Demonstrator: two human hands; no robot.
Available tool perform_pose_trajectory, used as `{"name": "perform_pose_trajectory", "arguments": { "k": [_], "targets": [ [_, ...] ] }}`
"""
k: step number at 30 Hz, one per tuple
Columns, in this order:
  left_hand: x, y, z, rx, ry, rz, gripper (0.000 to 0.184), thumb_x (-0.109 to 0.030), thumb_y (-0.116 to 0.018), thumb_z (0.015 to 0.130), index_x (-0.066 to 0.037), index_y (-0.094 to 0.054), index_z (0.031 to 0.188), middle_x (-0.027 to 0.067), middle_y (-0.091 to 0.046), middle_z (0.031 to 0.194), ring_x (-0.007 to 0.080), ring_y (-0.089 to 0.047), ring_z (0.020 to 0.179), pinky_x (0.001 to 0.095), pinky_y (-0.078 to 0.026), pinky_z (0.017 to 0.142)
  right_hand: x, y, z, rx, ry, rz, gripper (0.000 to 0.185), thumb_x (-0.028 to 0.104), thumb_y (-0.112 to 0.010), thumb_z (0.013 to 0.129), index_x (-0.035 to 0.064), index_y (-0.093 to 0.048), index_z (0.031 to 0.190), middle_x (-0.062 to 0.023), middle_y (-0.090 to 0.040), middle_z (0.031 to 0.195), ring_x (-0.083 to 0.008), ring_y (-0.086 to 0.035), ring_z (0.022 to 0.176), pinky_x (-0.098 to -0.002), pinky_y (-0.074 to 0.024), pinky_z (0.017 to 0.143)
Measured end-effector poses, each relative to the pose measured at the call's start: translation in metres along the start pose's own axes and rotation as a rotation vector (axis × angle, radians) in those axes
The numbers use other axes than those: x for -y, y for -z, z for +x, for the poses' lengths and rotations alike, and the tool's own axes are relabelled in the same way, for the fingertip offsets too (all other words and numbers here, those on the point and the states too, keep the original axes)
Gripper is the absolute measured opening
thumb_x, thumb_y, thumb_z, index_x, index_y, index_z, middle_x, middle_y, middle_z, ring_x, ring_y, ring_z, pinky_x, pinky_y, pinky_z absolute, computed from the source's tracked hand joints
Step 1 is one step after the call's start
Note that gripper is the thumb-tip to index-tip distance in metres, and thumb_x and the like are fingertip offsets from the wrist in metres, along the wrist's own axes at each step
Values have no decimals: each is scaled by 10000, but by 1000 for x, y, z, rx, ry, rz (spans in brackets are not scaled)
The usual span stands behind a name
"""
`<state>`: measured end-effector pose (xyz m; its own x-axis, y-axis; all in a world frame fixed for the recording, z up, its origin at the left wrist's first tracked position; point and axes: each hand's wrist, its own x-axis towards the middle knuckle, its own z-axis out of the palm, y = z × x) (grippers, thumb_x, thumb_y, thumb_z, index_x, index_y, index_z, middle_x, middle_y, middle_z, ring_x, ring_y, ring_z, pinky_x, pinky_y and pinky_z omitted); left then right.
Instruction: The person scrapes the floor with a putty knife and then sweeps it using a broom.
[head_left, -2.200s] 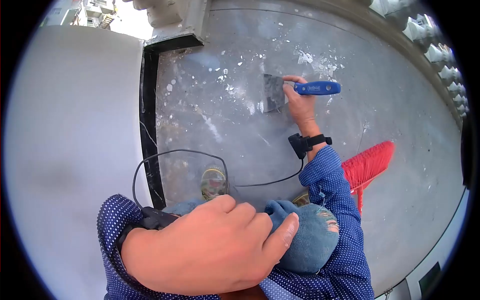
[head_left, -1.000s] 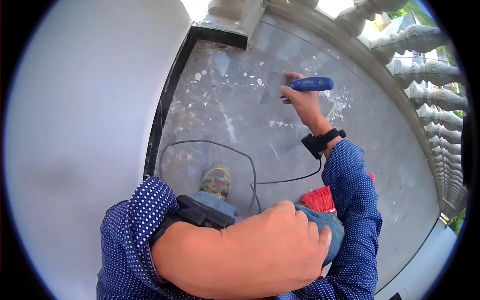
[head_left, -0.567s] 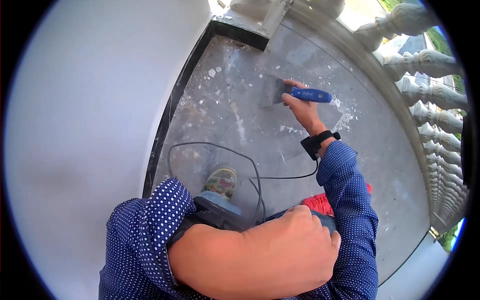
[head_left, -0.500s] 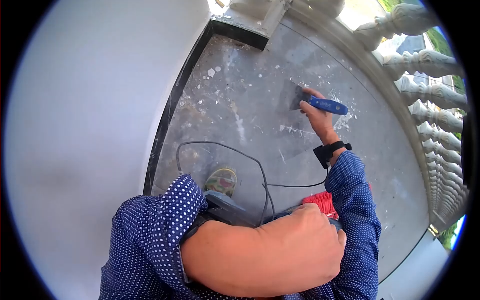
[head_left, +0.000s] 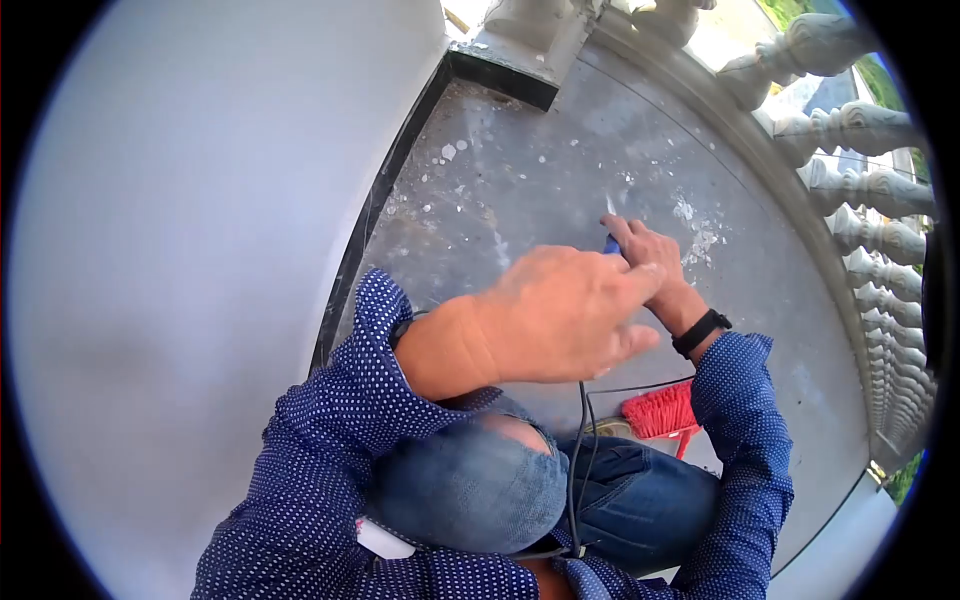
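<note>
My right hand [head_left: 655, 265] is closed around the blue handle of a scraper [head_left: 612, 245], above the grey floor [head_left: 540, 210]. Only a small piece of that handle shows; the rest is hidden by my hands, and the blade is hard to make out. In front of it, nearer the camera, is my left hand [head_left: 560, 315], back upward and slightly blurred. Its thumb and forefinger are apart and point toward my right hand, with nothing visible between them. Whether the two hands touch, I cannot tell.
White flakes [head_left: 705, 235] are scattered on the floor. A red-bristled brush [head_left: 660, 410] lies near my foot, by a black cable [head_left: 585, 420]. To the left rises a white wall [head_left: 220, 220] with dark skirting; on the right runs a balustrade [head_left: 860, 185].
My left hand has gone from a fist near my lap to reaching forward, fingers apart, beside the right. The right hand has turned and come slightly nearer, still gripping the scraper.
</note>
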<state>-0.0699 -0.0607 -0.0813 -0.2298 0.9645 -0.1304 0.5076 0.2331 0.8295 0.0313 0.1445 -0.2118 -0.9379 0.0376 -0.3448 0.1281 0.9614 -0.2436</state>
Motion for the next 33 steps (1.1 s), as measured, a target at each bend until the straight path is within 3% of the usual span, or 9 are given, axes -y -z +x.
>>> {"name": "perform_pose_trajectory", "arguments": {
  "k": [2, 5, 7, 12, 13, 17, 20, 28, 33],
  "targets": [
    [36, -13, -13, -284, 211, 203, 565, -393, -655, 934, -21, -545, 1344, 189, -679, 1021, 396, -671, 947, 465, -547, 794, 28, -30, 24, -35, 222, -154, 395, 189, -637, 865, 96, -557, 1241, -132, -657, 990, -321, -701, 848, -426, -544, 711],
    [72, -25, -51, -283, 428, 244, 624, -417, -643, 947, -23, -489, 1405, 205, -671, 1087, 410, -657, 1004, 473, -532, 851, 90, -48, 46, -27, 357, -208, 292, 183, -606, 882, 72, -586, 1151, -130, -666, 959, -284, -701, 844, -396, -534, 665],
    [90, -44, -78, -94, 645, -29, 748, -399, -673, 906, 13, -395, 1465, 282, -663, 1113, 468, -649, 1017, 501, -517, 881, 121, -67, 51, -48, 429, -225, 254, 185, -608, 878, 72, -613, 1106, -122, -667, 945, -266, -698, 835, -385, -528, 647],
    [97, -106, -133, -298, 703, -154, 891, -337, -695, 873, 50, -236, 1531, 343, -612, 1226, 508, -618, 1071, 509, -491, 939, 154, -99, 50, -140, 753, -326, 185, 215, -606, 867, 78, -694, 955, -119, -665, 934, -237, -673, 804, -355, -486, 584],
    [94, -110, -137, -337, 741, -159, 867, -306, -687, 873, 50, -242, 1526, 347, -616, 1205, 514, -619, 1053, 510, -495, 926, 157, -102, 51, -67, 760, -315, 261, 213, -587, 880, 63, -686, 1069, -128, -661, 937, -247, -672, 819, -352, -473, 576],
    [102, -130, -149, -375, 818, -84, 772, -233, -651, 878, 23, -294, 1513, 350, -622, 1162, 520, -630, 989, 531, -513, 861, 158, -112, 49, -177, 712, -210, 328, 214, -581, 886, 50, -654, 1160, -129, -659, 944, -246, -666, 830, -357, -474, 587],
    [112, -144, -147, -381, 765, 179, 695, -233, -624, 896, 8, -354, 1489, 334, -650, 1070, 509, -650, 901, 560, -519, 787, 155, -111, 53, -181, 663, -198, 383, 204, -587, 886, 38, -615, 1230, -131, -655, 961, -251, -653, 856, -359, -488, 622],
    [132, -98, -90, -307, 887, 356, 614, -305, -582, 927, -63, -444, 1473, 241, -707, 844, 459, -683, 775, 566, -528, 712, 115, -94, 83, -200, 515, 79, 618, 122, -645, 840, 13, -451, 1417, -160, -615, 1122, -301, -640, 947, -401, -543, 763],
    [131, -67, -72, -235, 901, 448, 587, -329, -560, 930, -82, -488, 1457, 234, -713, 838, 434, -695, 765, 545, -538, 709, 57, -89, 68, -234, 301, 210, 451, 81, -609, 851, 20, -496, 1283, -169, -584, 1120, -352, -651, 990, -436, -563, 805]
  ]
}}
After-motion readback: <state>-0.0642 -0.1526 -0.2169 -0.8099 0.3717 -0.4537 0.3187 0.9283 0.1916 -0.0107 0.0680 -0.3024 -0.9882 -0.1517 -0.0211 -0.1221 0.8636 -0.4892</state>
